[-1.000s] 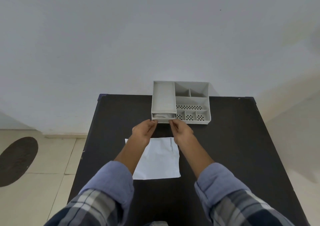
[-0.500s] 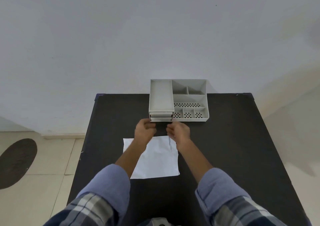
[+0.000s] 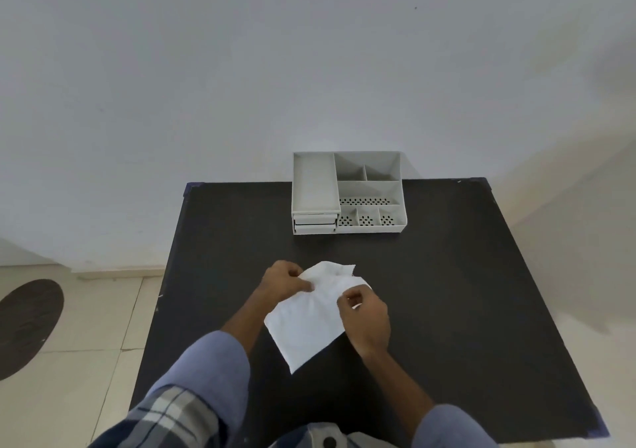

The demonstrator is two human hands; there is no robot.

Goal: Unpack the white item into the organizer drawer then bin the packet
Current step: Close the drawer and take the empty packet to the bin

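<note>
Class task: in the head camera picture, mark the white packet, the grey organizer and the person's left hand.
white packet (image 3: 306,330), head view, on its flat lower body.
grey organizer (image 3: 314,182), head view, on the floor of its long left tray.
left hand (image 3: 284,280), head view, on the back of the hand.

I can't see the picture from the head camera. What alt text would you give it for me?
Two hands, left and right, hold a white packet by its upper edge above a black table. A grey desk organizer with its drawers shut stands at the table's far edge against a pale wall.
</note>
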